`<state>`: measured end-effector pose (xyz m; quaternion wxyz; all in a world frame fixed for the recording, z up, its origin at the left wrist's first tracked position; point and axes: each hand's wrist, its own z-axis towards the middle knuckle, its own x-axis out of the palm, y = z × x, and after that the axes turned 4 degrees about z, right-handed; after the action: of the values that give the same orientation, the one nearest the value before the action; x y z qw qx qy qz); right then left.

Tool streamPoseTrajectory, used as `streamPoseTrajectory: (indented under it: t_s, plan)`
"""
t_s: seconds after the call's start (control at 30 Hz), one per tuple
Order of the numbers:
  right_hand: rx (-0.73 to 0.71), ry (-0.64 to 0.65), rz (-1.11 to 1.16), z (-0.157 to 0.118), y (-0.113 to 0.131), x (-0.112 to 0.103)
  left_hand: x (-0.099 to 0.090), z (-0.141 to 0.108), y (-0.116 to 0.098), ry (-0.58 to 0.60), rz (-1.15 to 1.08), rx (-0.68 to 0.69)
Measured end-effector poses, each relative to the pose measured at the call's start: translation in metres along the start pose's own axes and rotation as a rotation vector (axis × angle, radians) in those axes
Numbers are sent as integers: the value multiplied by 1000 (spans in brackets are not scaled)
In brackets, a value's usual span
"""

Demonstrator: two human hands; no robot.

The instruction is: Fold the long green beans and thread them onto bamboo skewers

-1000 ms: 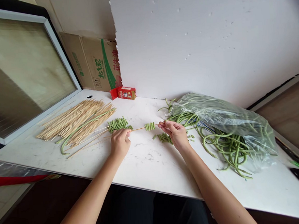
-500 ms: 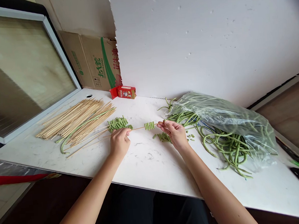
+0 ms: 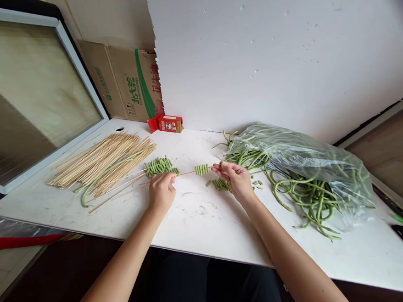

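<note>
A thin bamboo skewer stretches between my hands above the white table. Several short green bean pieces are threaded on it, nearer its right end. My left hand is closed around the skewer on the left. With a pinch, my right hand grips the skewer just right of the threaded pieces. Behind my left hand lie filled bean skewers. Cut bean pieces lie on the table beside my right hand, partly hidden by it.
A pile of bare bamboo skewers lies at the left, a long bean across it. At the right, a clear plastic bag spills long green beans. A small red box and a cardboard carton stand at the back.
</note>
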<state>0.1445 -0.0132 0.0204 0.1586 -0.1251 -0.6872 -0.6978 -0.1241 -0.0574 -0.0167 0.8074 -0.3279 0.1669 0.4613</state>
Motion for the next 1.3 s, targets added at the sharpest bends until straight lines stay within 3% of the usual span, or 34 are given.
streamPoseTrajectory:
  t_s: [0.17, 0.87, 1.3]
  plan:
    - [2, 14, -17, -5, -8, 8, 3, 1, -5, -8, -26, 72]
    - [-40, -3, 50, -7, -5, 13, 7, -2, -6, 52, -71, -15]
    - [-51, -56, -74, -8, -5, 14, 7, -1, -7, 62, -52, 11]
